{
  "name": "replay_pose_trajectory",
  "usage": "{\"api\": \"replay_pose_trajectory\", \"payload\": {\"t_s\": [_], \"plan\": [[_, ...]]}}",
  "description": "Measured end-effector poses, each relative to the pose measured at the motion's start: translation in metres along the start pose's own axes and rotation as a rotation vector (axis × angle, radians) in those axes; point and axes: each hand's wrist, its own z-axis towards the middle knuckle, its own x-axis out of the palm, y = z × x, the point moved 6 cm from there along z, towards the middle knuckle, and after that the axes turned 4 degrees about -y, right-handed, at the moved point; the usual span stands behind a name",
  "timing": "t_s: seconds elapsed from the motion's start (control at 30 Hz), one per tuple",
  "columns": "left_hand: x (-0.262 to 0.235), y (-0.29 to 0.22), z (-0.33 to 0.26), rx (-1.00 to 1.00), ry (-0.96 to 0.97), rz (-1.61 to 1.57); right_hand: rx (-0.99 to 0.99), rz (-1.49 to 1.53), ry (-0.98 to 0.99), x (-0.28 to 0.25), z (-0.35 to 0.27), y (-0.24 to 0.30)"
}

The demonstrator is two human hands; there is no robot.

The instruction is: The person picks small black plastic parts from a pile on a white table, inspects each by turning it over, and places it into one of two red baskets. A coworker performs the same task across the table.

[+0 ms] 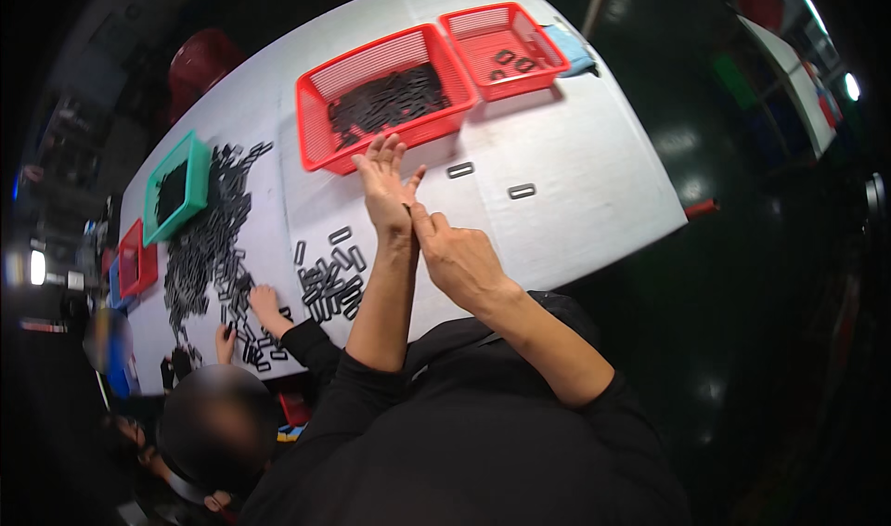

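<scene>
My left hand (383, 190) is raised over the table, palm turned up and fingers spread, with nothing lying in it. The fingers of my right hand (457, 255) are curled in, and its fingertips press against the heel of my left palm. A tiny dark spot shows where they meet; I cannot make out whether it is a held thing. Below and left of my left forearm lies a loose pile of black oblong rings (325, 289). Two more rings, one black (460, 170) and another (522, 191), rest apart on the white table to the right.
Beyond my hands stand a large red basket (320, 141) of black pieces and a smaller red basket (520, 82) with a few rings. A green basket (197, 178) stands left, beside a long heap of black pieces (209, 238). A co-worker's hands (267, 305) handle pieces at lower left.
</scene>
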Motion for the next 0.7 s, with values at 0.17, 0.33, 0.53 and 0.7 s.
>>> {"api": "replay_pose_trajectory", "payload": {"t_s": [0.17, 0.33, 0.53, 0.7], "plan": [[-0.046, -0.018, 0.007, -0.07, -0.209, -0.164, -0.128, 0.034, 0.098, 0.022, -0.001, 0.024], [-0.076, -0.048, 0.038, 0.071, -0.334, -0.473, 0.026, 0.335, 0.204, 0.047, 0.011, 0.006], [-0.073, -0.11, 0.034, 0.47, -0.407, -0.204, -0.025, 0.754, 0.458, 0.051, 0.007, 0.042], [-0.087, -0.106, 0.038, 0.54, -0.469, -0.189, 0.081, 0.834, 0.514, 0.065, 0.008, 0.044]]}}
